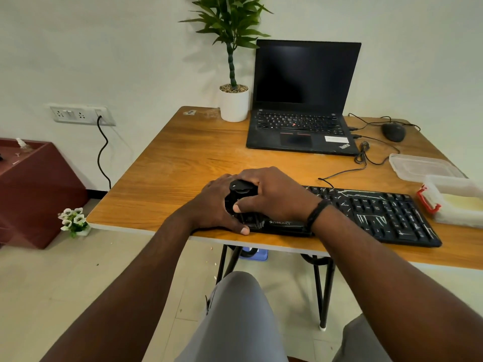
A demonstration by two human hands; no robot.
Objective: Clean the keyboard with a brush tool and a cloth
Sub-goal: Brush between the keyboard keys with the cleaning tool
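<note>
A black wired keyboard (379, 215) with white scribble marks lies along the near edge of the wooden table (183, 158). Its left end is covered by both hands. My right hand (274, 194) grips a black brush tool (241, 188) over the keyboard's left end, fingers curled round it and thumb on its near side. My left hand (222, 205) holds the keyboard's left end, thumb lying along its front edge. No cloth is plainly visible.
An open black laptop (300, 100) stands at the back, a potted plant (234, 100) to its left, a black mouse (393, 131) and cables to its right. Clear plastic containers (449, 194) sit at the right edge, close to the keyboard's right end.
</note>
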